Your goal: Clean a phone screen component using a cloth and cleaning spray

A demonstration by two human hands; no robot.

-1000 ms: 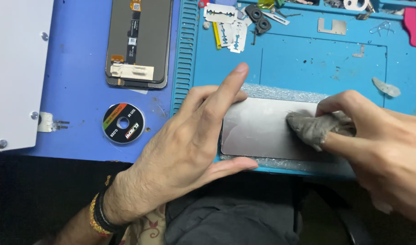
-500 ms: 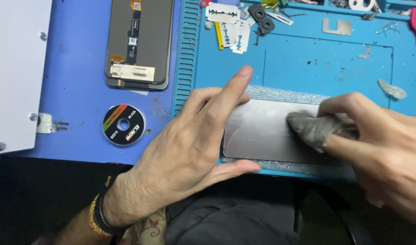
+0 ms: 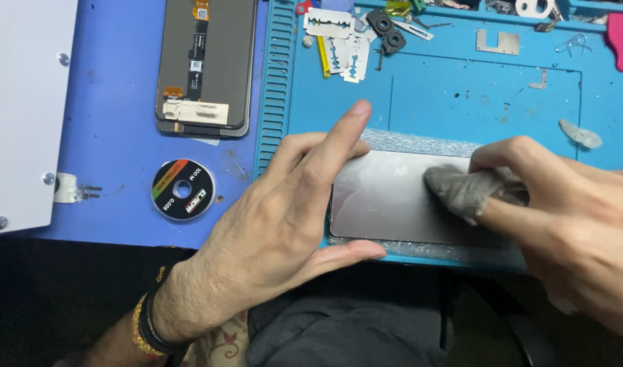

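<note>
A grey glass screen (image 3: pixel 386 200) lies flat on the blue mat (image 3: pixel 461 102), rectangular with rounded corners. A second, dark screen (image 3: pixel 206 64) lies face-down at upper left, with a white label (image 3: pixel 194 112). Below it sits a round black spool (image 3: pixel 183 189) with a striped label.

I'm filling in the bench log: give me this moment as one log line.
left hand: braces grey panel edge | right hand: presses grey cloth on panel | under: blue mat | nearby: razor blades

right hand (image 3: pixel 570 224) cut off at frame edge; its fingers (image 3: pixel 508 153) and grey cloth (image 3: pixel 464 190) hide the glass panel's (image 3: pixel 386 197) right end.
</note>
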